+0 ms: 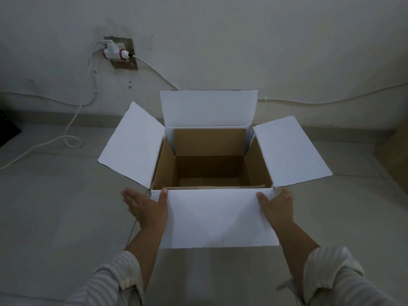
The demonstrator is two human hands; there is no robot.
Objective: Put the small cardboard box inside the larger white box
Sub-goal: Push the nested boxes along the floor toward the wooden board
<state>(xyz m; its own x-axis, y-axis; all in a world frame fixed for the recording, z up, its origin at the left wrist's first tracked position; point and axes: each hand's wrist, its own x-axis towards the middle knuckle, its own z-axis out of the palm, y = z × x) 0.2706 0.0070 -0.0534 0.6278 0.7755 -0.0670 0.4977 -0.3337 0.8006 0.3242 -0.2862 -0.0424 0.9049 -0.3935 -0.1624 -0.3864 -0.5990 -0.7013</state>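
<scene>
The larger white box (220,217) stands on the floor in front of me with all its flaps spread outward. Inside it sits the small cardboard box (209,168), brown, open at the top, its own flaps standing up against the white walls. Its bottom looks empty. My left hand (144,207) rests at the left edge of the near white flap, thumb on the flap and fingers stretched out flat to the left. At the right edge of that flap lies my right hand (277,206), thumb on top, fingers by the box corner.
A wall runs close behind the box, with a socket and plug (117,54) at upper left. White cables (72,129) trail down the wall and across the floor at left. A dark object (6,129) sits at the far left edge. Tiled floor surrounds the box.
</scene>
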